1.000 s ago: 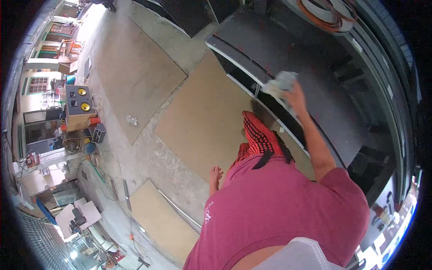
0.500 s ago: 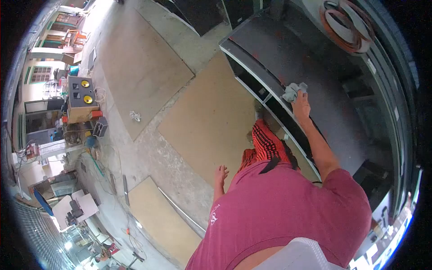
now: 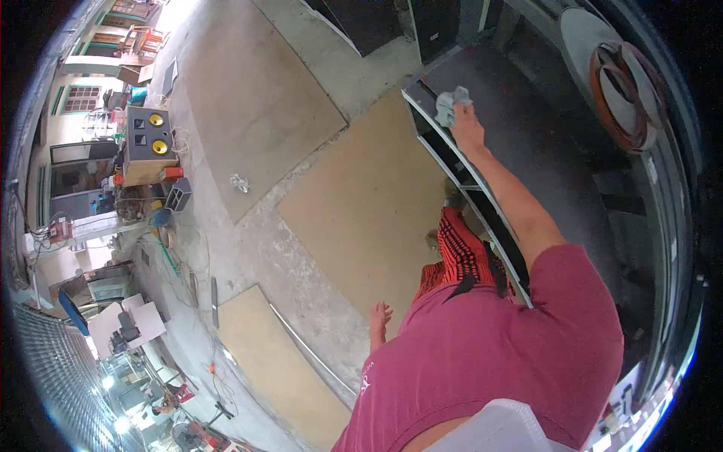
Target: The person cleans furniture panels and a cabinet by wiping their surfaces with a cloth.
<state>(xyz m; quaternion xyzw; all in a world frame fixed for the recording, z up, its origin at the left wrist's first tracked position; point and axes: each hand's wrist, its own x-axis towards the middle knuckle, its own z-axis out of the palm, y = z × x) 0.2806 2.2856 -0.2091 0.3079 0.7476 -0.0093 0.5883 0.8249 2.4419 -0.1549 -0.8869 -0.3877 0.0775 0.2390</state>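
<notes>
A crumpled light-grey cloth (image 3: 452, 105) is bunched under the fingers of my right hand (image 3: 468, 129). That arm is stretched out over a long dark cabinet (image 3: 520, 124), and the cloth lies at its pale front edge near the far corner. Open compartments show below this edge. Down at my side hangs my left hand (image 3: 380, 315), holding nothing, its fingers loosely bent and apart.
Coiled strips (image 3: 625, 90) lie on the cabinet's far right side. Large brown boards (image 3: 361, 196) cover part of the concrete floor. A crumpled scrap (image 3: 239, 183) and a thin metal strip (image 3: 312, 350) lie there too. A speaker box (image 3: 149, 143) stands at left.
My right hand has slid the cloth along the cabinet's front edge toward its far corner. My left hand still hangs at my side. The whole view has shifted slightly.
</notes>
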